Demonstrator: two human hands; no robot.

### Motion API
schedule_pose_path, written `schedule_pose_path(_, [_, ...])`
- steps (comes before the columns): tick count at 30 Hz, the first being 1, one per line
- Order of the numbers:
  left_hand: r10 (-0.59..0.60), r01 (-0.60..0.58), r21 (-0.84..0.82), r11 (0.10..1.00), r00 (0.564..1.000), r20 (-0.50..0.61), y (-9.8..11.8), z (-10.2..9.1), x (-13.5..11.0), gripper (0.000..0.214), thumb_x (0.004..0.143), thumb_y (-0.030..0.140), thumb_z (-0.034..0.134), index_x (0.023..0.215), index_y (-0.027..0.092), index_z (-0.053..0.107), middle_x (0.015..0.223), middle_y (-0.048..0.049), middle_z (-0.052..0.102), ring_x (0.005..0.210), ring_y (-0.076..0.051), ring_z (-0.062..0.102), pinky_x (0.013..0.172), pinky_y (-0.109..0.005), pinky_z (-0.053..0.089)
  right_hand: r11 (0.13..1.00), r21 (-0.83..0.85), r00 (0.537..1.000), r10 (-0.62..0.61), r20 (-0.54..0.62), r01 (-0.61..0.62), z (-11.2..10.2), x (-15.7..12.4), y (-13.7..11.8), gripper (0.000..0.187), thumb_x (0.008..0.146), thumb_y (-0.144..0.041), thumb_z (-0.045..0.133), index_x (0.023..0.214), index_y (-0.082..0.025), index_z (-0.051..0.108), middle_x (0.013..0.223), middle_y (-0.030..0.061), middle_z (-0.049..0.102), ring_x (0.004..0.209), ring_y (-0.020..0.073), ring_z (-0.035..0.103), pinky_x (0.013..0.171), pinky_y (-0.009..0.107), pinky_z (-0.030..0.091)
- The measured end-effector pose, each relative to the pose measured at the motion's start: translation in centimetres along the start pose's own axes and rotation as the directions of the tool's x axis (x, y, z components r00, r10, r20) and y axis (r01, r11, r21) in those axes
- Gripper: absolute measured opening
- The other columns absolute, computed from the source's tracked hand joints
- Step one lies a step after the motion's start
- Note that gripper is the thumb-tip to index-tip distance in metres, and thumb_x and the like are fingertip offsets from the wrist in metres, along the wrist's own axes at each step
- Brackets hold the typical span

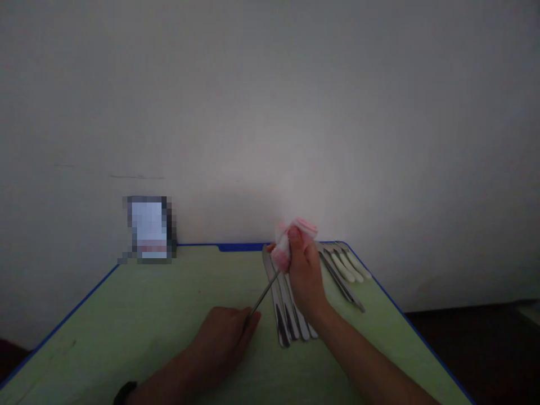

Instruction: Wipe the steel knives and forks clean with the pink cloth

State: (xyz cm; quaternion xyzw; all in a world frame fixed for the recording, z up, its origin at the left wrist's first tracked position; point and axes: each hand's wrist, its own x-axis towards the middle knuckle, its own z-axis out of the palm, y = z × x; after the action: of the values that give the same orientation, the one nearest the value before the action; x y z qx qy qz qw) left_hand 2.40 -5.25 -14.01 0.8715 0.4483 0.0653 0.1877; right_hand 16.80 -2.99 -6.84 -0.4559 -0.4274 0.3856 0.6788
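Observation:
My left hand (230, 334) is closed around the near end of a slim metal utensil (265, 291), seen edge-on and slanting up to the right. A pink and white cloth (282, 256) is bunched in my right hand (306, 275), thumb on top. The utensil's far end disappears into this cloth, so its kind cannot be told. Under and beside my right hand, several silver table knives (283, 315) lie in a row, partly covered by the hand and forearm.
The light green table (177, 304) has a blue edge and stands against a grey wall (270, 112). At its back left is a blurred, upright lit device (149, 228). Dark metal cutlery (343, 284) and several white-handled utensils (348, 267) lie at the right.

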Motion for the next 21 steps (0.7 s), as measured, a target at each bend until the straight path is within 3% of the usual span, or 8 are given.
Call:
schedule_pose_path(5, [-0.007, 0.007, -0.043, 0.999, 1.0, -0.019, 0.0, 0.2, -0.1, 0.052, 0.097, 0.037, 0.017, 0.077, 0.017, 0.06, 0.073, -0.0095, 0.07, 0.066, -0.022, 0.065, 0.065, -0.03, 0.043, 0.993, 0.056, 0.994, 0.102, 0.044, -0.104, 0.6, -1.1, 1.4, 0.037, 0.079, -0.056, 0.054, 0.088, -0.02, 0.058, 0.066, 0.0009, 0.066, 0.058, 0.0162, 0.061, 0.053, 0.026, 0.049])
schedule_pose_path(10, [-0.011, 0.01, -0.075, 0.997, 1.0, -0.01, -0.1, 0.2, 0.1, 0.053, 0.097, 0.038, 0.015, 0.076, 0.017, 0.058, 0.069, -0.008, 0.068, 0.062, -0.02, 0.064, 0.061, -0.029, 0.042, 0.986, 0.06, 0.981, 0.145, 0.13, -0.154, 0.8, -1.0, 1.6, 0.036, 0.077, -0.054, 0.058, 0.091, -0.021, 0.06, 0.076, 0.0024, 0.068, 0.071, 0.0178, 0.064, 0.052, 0.025, 0.048])
schedule_pose_path(17, [0.009, -0.009, 0.0, 1.0, 1.0, -0.009, -0.3, 0.2, 0.4, 0.05, 0.097, 0.038, 0.017, 0.085, 0.016, 0.06, 0.074, -0.0103, 0.07, 0.066, -0.023, 0.067, 0.064, -0.031, 0.044, 0.981, 0.184, 0.997, 0.055, 0.052, -0.063, -0.6, 1.1, -1.6, 0.032, 0.076, -0.05, 0.06, 0.088, -0.02, 0.06, 0.073, -0.0002, 0.068, 0.061, 0.0144, 0.062, 0.053, 0.023, 0.047])
schedule_pose_path(21, [0.034, -0.034, 0.023, 0.999, 0.999, -0.009, -0.3, 0.1, 0.2, 0.051, 0.097, 0.037, 0.016, 0.087, 0.016, 0.062, 0.078, -0.0119, 0.071, 0.071, -0.026, 0.068, 0.066, -0.034, 0.046, 0.994, 0.109, 1.0, -0.011, 0.008, 0.01, -0.8, 1.1, -2.5, 0.036, 0.078, -0.054, 0.057, 0.084, -0.018, 0.059, 0.063, -0.0006, 0.066, 0.054, 0.0131, 0.059, 0.048, 0.022, 0.043])
